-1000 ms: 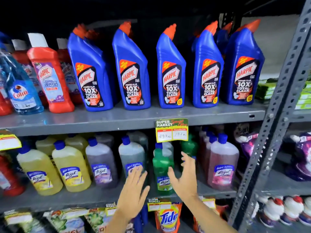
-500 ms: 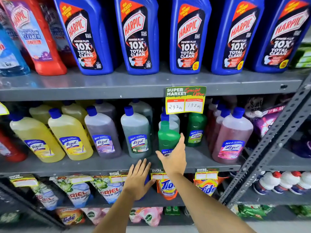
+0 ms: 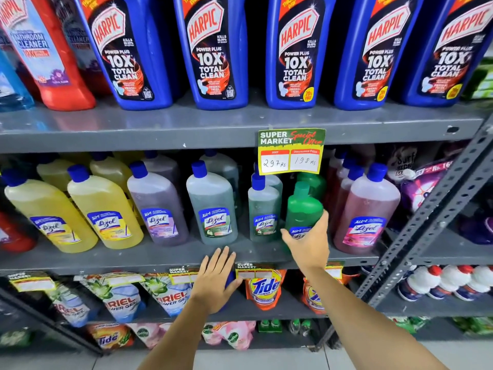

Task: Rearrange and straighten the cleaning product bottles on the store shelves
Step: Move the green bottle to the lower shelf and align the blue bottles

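On the middle shelf (image 3: 160,259) stand Lizol bottles with blue caps: two yellow ones (image 3: 106,209) at the left, a purple one (image 3: 157,209), a grey-green one (image 3: 213,209), a smaller grey-green one (image 3: 262,209) and a pink one (image 3: 365,209). My right hand (image 3: 309,244) grips the lower part of a small green bottle (image 3: 302,206) between the smaller grey-green and pink bottles. My left hand (image 3: 216,281) is open, fingers spread, in front of the shelf edge below the grey-green bottle, holding nothing.
Blue Harpic bottles (image 3: 213,49) line the top shelf, with a red bathroom cleaner (image 3: 48,57) at the left. A green price tag (image 3: 292,150) hangs from the top shelf edge. Detergent pouches (image 3: 262,287) fill the lower shelf. A slanted grey metal upright (image 3: 432,220) stands at the right.
The view has moved closer and lower. My right hand has closed around the small green bottle and shifted it to the right, uncovering the smaller grey-green bottle. My left hand stays open by the shelf edge.
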Demonstrator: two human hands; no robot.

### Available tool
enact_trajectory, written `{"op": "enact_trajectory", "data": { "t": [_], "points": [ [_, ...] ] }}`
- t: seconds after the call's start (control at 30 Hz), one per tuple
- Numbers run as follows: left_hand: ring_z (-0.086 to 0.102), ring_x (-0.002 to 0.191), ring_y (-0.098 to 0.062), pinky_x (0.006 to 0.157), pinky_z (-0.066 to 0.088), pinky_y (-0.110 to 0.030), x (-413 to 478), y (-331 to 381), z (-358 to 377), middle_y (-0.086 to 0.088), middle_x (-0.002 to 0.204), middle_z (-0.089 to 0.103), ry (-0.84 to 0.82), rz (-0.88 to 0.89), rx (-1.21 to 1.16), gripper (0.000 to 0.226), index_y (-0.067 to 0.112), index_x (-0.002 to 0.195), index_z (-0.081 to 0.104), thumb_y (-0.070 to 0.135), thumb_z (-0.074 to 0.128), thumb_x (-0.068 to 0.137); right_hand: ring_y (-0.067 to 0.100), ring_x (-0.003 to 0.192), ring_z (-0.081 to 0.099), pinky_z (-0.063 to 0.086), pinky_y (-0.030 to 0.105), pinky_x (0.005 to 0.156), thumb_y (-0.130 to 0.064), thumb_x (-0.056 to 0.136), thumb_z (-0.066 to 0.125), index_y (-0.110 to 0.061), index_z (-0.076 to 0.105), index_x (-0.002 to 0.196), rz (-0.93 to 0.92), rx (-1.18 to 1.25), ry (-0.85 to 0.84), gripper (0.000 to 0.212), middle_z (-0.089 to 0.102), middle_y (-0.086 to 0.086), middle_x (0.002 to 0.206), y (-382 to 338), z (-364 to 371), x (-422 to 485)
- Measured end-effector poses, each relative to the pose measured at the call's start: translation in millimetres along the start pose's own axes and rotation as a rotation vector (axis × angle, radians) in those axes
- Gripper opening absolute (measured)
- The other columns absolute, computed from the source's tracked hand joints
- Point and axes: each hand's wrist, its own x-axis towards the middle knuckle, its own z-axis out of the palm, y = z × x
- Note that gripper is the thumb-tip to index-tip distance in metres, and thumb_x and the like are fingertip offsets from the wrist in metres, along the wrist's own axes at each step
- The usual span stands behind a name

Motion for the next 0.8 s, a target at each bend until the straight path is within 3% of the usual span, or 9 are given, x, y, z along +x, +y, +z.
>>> {"op": "enact_trajectory", "data": {
  "t": [0.07, 0.13, 0.3, 0.4, 0.5, 0.6, 0.8],
  "points": [
    [0.036, 0.14, -0.029, 0.111, 0.01, -0.04, 0, 0, 1, -0.008, 0.152, 0.04, -0.008, -0.012, 0.029, 0.074, 0.015, 0.147, 0.036, 0.065, 0.011, 0.098, 0.026, 0.112, 0.062, 0.054, 0.05, 0.086, -0.046, 0.056, 0.085, -0.035, 0.028, 0.133, -0.003, -0.008, 0.001, 0.096, 0.058, -0.005, 0.125, 6, -9, 6],
    [0.04, 0.137, -0.03, 0.109, 0.013, -0.041, 0, 1, 4, -0.009, 0.15, 0.043, -0.007, -0.023, 0.036, 0.073, 0.015, 0.146, 0.038, 0.063, 0.012, 0.099, 0.026, 0.115, 0.06, 0.052, 0.047, 0.088, -0.045, 0.059, 0.086, -0.033, 0.025, 0.137, -0.021, -0.025, -0.01, 0.1, 0.054, -0.004, 0.131, 9, -13, 8],
    [0.015, 0.147, -0.027, 0.113, -0.001, -0.041, 2, 2, 9, -0.005, 0.159, 0.02, 0.05, -0.021, 0.004, 0.085, 0.017, 0.152, 0.022, 0.073, 0.003, 0.091, 0.031, 0.145, 0.026, 0.038, 0.048, 0.109, -0.045, 0.062, 0.089, -0.019, 0.005, 0.155, 0.002, -0.066, -0.026, 0.128, 0.017, 0.011, 0.16, 28, -1, -5],
    [0.016, 0.147, -0.026, 0.113, -0.002, -0.041, 2, 3, 9, -0.006, 0.159, 0.022, 0.083, -0.014, 0.001, 0.084, 0.018, 0.152, 0.024, 0.073, 0.005, 0.092, 0.032, 0.139, 0.037, 0.042, 0.048, 0.105, -0.036, 0.063, 0.09, -0.019, 0.005, 0.155, 0.095, -0.041, -0.049, 0.126, 0.028, 0.013, 0.154, 38, 8, -9],
    [0.019, 0.146, -0.027, 0.113, 0.001, -0.041, 2, 3, 9, -0.006, 0.158, 0.025, 0.073, -0.023, 0.002, 0.082, 0.018, 0.151, 0.026, 0.072, 0.006, 0.093, 0.033, 0.121, 0.053, 0.051, 0.047, 0.095, -0.029, 0.063, 0.091, -0.017, 0.021, 0.149, 0.12, -0.02, -0.013, 0.111, 0.047, 0.012, 0.134, 39, 14, -5],
    [0.023, 0.145, -0.028, 0.113, 0.004, -0.041, 2, 4, 7, -0.007, 0.157, 0.028, 0.059, -0.031, 0.014, 0.08, 0.017, 0.151, 0.027, 0.07, 0.007, 0.094, 0.035, 0.112, 0.058, 0.053, 0.048, 0.087, -0.027, 0.065, 0.088, -0.015, 0.027, 0.143, 0.132, -0.013, 0.0, 0.1, 0.048, 0.011, 0.128, 38, 18, -2],
    [0.025, 0.144, -0.028, 0.113, 0.005, -0.04, 0, 0, 7, -0.007, 0.157, 0.029, 0.066, -0.012, 0.041, 0.073, 0.017, 0.151, 0.026, 0.066, 0.014, 0.098, 0.038, 0.115, 0.056, 0.047, 0.044, 0.092, -0.02, 0.069, 0.086, -0.011, 0.026, 0.144, 0.125, 0.006, -0.016, 0.097, 0.046, 0.014, 0.133, 38, 16, 16]
  ]
}}
